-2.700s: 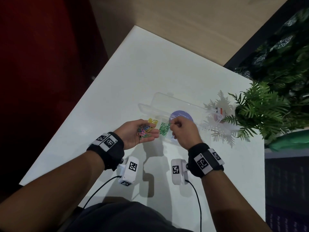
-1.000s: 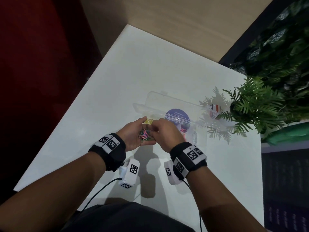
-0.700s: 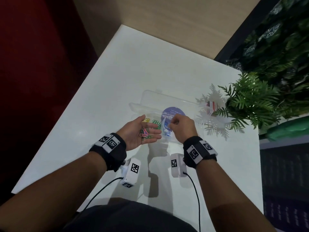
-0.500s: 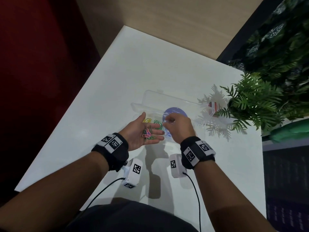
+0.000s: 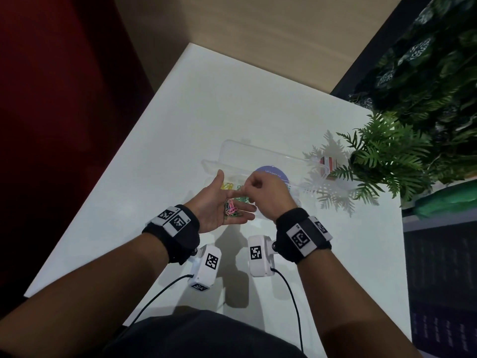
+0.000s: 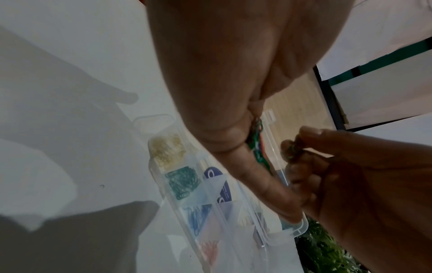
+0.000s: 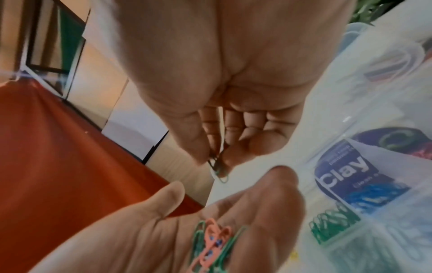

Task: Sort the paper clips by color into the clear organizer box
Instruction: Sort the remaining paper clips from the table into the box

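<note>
My left hand (image 5: pixel 229 200) lies palm up just in front of the box, carrying a small pile of pink and green paper clips (image 5: pixel 232 209) on its straight fingers. My right hand (image 5: pixel 249 187) hovers above the left fingertips and pinches one green paper clip (image 7: pixel 219 173) between thumb and forefinger. The clear organizer box (image 5: pixel 258 156) lies open on the white table behind both hands. Its compartments hold yellow clips (image 6: pixel 167 149), green clips (image 6: pixel 183 182), blue clips (image 6: pixel 196 216) and pink clips (image 6: pixel 209 247). The pile (image 7: pixel 212 240) also shows in the right wrist view.
A fern plant (image 5: pixel 382 161) overhangs the table's right side, with a small red and white item (image 5: pixel 326 164) beside the box's right end. A round purple label (image 5: pixel 271 174) shows through the box. The table's left edge (image 5: pixel 129 161) drops to a dark red floor.
My right hand left the pile in my left palm, reached over the box, and now hovers at the left fingertips with a green clip pinched. The left hand stayed palm up.
</note>
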Demonstrator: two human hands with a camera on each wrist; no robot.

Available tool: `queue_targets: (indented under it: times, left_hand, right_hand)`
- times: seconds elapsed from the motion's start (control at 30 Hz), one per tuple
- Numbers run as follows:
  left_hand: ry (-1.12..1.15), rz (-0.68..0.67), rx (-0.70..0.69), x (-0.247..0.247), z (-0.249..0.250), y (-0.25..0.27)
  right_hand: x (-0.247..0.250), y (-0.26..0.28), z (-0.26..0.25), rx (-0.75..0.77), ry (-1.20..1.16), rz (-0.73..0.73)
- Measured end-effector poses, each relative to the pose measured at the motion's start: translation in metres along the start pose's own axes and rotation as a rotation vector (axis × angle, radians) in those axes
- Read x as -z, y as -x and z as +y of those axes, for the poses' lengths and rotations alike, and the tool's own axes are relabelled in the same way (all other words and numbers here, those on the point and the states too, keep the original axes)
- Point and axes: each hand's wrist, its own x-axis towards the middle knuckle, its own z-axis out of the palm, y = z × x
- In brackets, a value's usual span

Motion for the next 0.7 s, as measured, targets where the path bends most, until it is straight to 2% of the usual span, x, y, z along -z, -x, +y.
queue_targets:
  times: [0.07, 0.2, 0.37, 0.53, 0.7]
  left_hand:
    - [-0.001, -0.01, 0.0, -0.001, 0.0, 0.0]
    - [0.036, -0.003, -0.013, -0.004, -0.001, 0.0]
    - [0.077, 0.032, -0.016, 0.001, -0.003, 0.0]
    - [0.034, -0.016, -0.003, 0.002, -0.005, 0.005]
    - [0.026, -0.035, 0.046, 0.005, -0.001, 0.003]
  right_hand:
    - [0.001, 0.004, -0.007, 0.005, 0.002, -0.031]
    - [-0.017, 0.011, -0.013, 0.118, 0.337, -0.203]
    - [-0.032, 0.014, -0.011, 0.192, 0.359, -0.2]
    - [-0.029, 0.01, -0.008, 0.143, 0.278, -0.224]
    - [-0.006, 0.001, -0.004, 0.045, -0.004, -0.207]
